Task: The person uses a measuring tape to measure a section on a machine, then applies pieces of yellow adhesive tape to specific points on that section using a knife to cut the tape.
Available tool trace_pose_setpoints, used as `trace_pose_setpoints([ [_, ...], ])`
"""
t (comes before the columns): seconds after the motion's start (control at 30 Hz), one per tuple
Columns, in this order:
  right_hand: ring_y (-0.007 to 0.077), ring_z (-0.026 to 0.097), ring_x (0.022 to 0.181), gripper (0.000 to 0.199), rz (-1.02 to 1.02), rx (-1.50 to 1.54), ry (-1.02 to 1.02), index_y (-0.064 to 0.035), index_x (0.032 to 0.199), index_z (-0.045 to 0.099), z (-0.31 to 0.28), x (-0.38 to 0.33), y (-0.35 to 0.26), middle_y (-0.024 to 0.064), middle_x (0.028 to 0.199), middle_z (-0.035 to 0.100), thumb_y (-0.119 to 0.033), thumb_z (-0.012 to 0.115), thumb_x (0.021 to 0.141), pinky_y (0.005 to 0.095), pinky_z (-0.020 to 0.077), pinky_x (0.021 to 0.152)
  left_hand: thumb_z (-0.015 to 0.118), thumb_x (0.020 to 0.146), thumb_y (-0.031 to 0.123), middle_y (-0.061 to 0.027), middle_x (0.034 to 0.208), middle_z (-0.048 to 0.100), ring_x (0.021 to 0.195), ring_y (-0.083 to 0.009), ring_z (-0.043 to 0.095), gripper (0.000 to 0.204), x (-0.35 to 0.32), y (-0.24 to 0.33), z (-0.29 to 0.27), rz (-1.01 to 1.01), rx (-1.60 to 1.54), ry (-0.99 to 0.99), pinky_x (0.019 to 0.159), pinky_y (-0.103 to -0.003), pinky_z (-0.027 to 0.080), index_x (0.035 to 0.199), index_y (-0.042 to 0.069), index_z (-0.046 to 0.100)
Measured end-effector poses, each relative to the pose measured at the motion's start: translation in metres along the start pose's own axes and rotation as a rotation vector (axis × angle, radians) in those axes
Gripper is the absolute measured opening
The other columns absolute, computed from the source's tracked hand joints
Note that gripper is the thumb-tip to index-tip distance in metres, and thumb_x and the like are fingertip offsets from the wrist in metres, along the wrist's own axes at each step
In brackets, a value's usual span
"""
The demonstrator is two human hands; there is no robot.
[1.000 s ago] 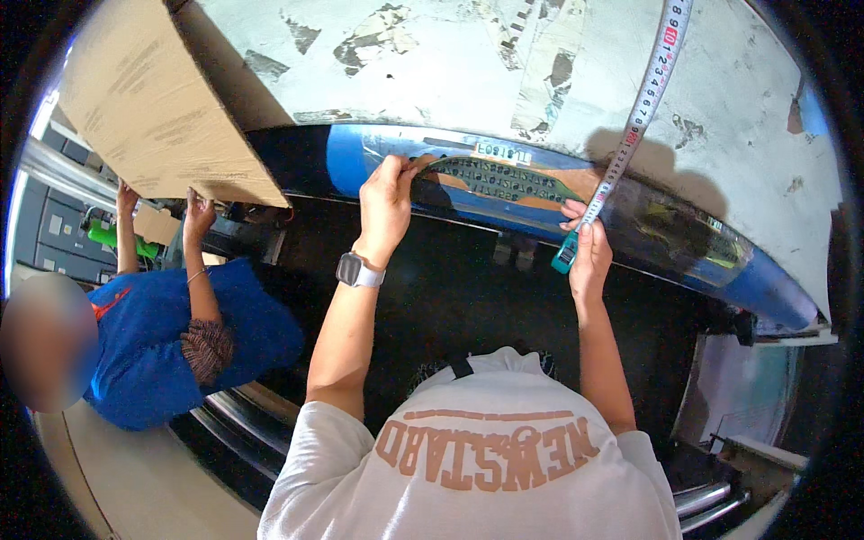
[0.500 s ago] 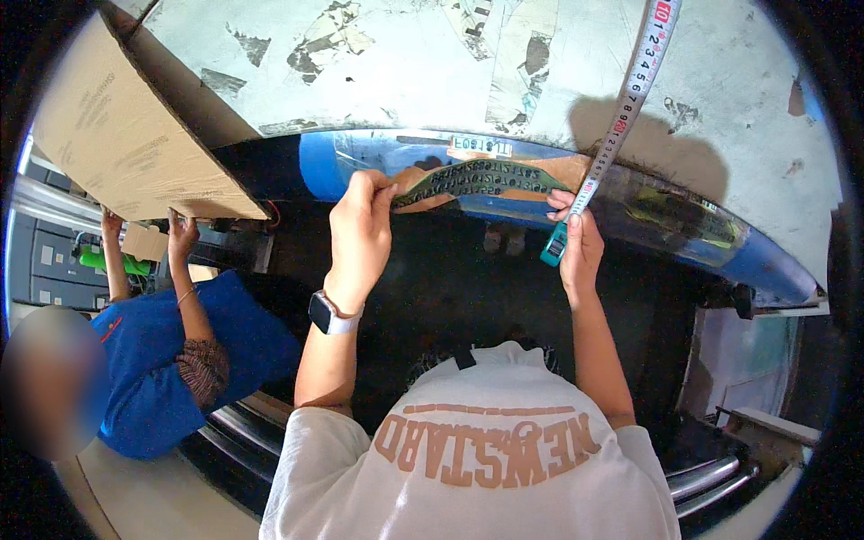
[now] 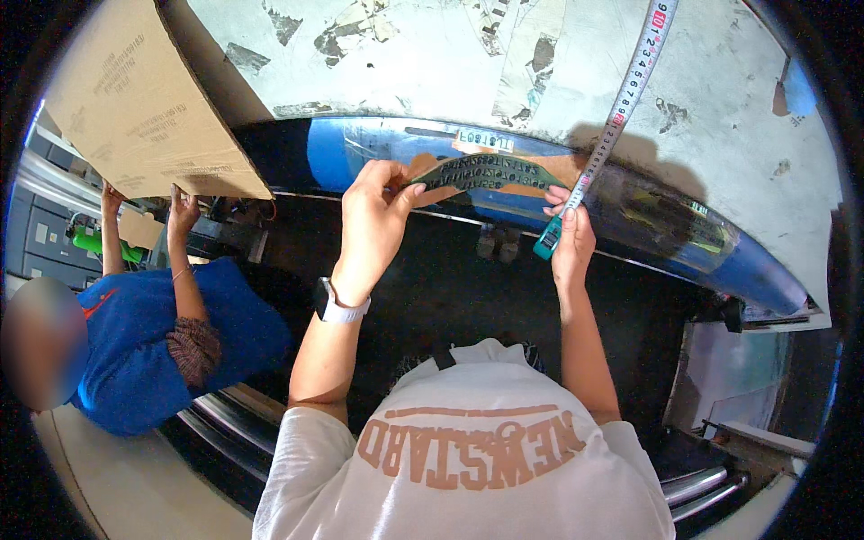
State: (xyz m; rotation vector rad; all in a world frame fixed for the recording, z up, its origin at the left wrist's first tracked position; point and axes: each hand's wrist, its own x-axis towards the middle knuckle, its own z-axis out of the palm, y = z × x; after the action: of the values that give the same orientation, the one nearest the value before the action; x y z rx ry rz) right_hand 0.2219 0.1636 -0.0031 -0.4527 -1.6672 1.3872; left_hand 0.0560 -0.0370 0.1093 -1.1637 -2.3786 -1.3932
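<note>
My left hand (image 3: 378, 220) is closed, its thumb and fingers pinching the left end of a bowed dark green strip (image 3: 481, 175) with rows of printed characters. My right hand (image 3: 573, 243) grips a tape measure (image 3: 547, 239) with a green case, and its fingertips also meet the strip's right end. From there the white tape blade (image 3: 621, 112) runs out, slanting up and away over the worktop. Beneath the strip, brown tape and labels show on the table's curved blue front edge (image 3: 326, 153).
The pale worktop (image 3: 405, 54) has worn, peeling patches. At the left, a co-worker in blue (image 3: 180, 333) holds a large cardboard sheet (image 3: 144, 108) by its lower edge. Metal rails (image 3: 697, 490) lie low at the right, near a pale panel (image 3: 729, 378).
My left hand has shifted slightly right along the strip and its wrist has turned. The whole view has swung a little; both ends of the strip are still held.
</note>
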Motion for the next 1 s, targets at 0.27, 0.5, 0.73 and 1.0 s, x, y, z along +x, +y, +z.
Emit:
trace_pose_setpoints([
  [0.27,0.0165,0.058,0.091,0.039,-0.007,-0.032,0.024,0.0013,0.113,0.057,0.003,0.000,-0.001,0.0125,0.109,0.063,-0.031,0.038,0.101,0.0313,0.0447,0.087,0.072,0.080,0.004,0.0009,0.074,0.057,0.068,-0.0053,0.050,0.016,0.000,-0.023,-0.006,-0.135,-0.192,-0.026,0.061,-0.021,0.043,0.087,-0.001,0.059],
  [0.5,0.0154,0.058,0.090,0.036,-0.067,0.013,0.049,0.0028,0.113,0.057,0.007,-0.002,0.000,0.0113,0.108,0.064,-0.026,0.038,0.101,0.0307,0.0447,0.087,0.071,0.079,0.001,-0.0072,0.076,0.061,0.066,-0.0126,0.061,0.016,0.028,-0.081,0.016,-0.151,-0.348,-0.029,0.061,-0.025,0.050,0.088,-0.004,0.058],
  [0.73,0.0186,0.061,0.098,0.030,-0.004,-0.128,0.174,0.0029,0.113,0.056,0.019,-0.020,-0.015,0.0110,0.111,0.063,-0.016,0.037,0.100,0.0308,0.0472,0.085,0.070,0.080,0.001,-0.0096,0.076,0.063,0.068,-0.0153,0.063,0.020,0.040,-0.094,0.024,-0.042,-0.266,-0.081,0.061,-0.027,0.050,0.092,-0.002,0.054],
  [1.0,0.0172,0.064,0.080,0.025,0.054,0.038,0.083,0.0013,0.097,0.056,0.109,-0.080,-0.036,0.0100,0.095,0.064,-0.017,0.039,0.100,0.0308,0.0496,0.077,0.070,0.080,0.005,-0.0157,0.073,0.060,0.065,-0.0286,0.062,0.027,0.047,-0.102,0.023,0.166,-0.202,-0.083,0.059,-0.036,0.049,0.091,0.001,0.046],
])
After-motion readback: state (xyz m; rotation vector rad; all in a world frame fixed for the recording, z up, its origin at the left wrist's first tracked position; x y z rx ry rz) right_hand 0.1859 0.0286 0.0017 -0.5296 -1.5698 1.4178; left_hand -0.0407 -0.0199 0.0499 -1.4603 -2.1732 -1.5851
